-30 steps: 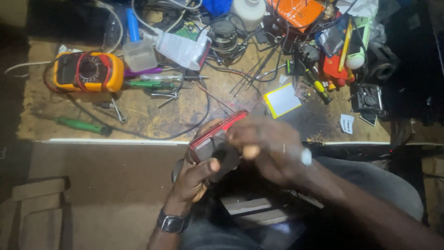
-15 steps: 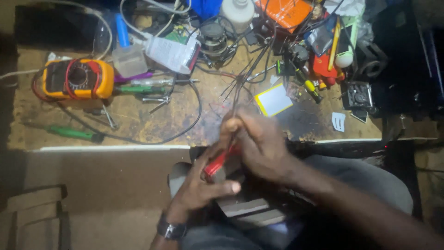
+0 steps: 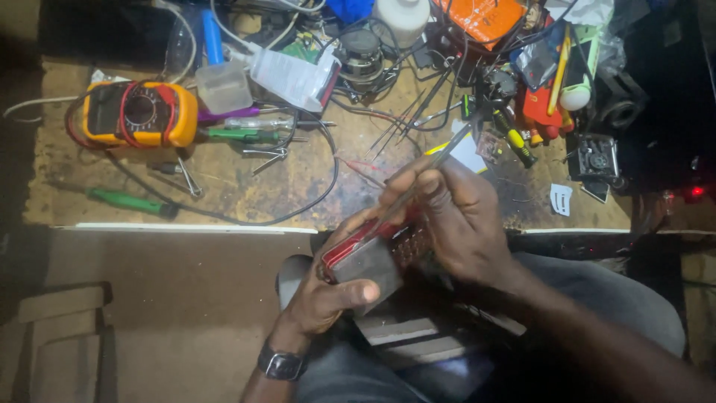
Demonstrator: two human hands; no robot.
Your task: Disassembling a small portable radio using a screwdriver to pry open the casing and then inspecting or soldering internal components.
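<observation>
Head view, looking down over a lap and bench edge. A small red phone (image 3: 365,257) was held above the lap, just off the bench (image 3: 246,186), with the left hand (image 3: 328,298) curled round its lower end, thumb pressed on its grey face. The right hand (image 3: 455,216) was pinched on thin tweezers (image 3: 421,179) whose tips were hidden at the phone. The phone was judged light, rigid and fragile where opened; it is best gripped by its side edges. On the bench were seen a yellow multimeter (image 3: 142,113), a green screwdriver (image 3: 130,201) and a clear plastic box (image 3: 222,87); its contents could not be made out.
</observation>
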